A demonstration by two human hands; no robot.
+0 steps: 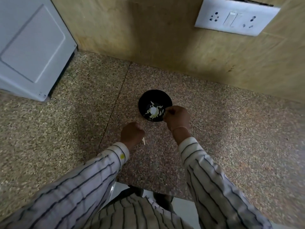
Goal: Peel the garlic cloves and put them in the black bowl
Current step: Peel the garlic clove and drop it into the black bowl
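Observation:
The black bowl [154, 98] stands on the speckled stone counter [99, 90], near the middle. Inside it lies a pale heap of garlic pieces [154, 111], cloves and skin that I cannot tell apart. My right hand [177, 117] hovers over the bowl's right rim with its fingers curled and pinched together; what they hold is hidden. My left hand [132, 135] is fisted above the counter in front of the bowl, and a thin pale sliver of garlic skin [144, 140] sticks out below it.
A white appliance [33, 47] stands at the back left of the counter. A tiled wall rises close behind the bowl, with a white socket and switch plate [236, 15] at upper right. The counter's front edge runs near my body.

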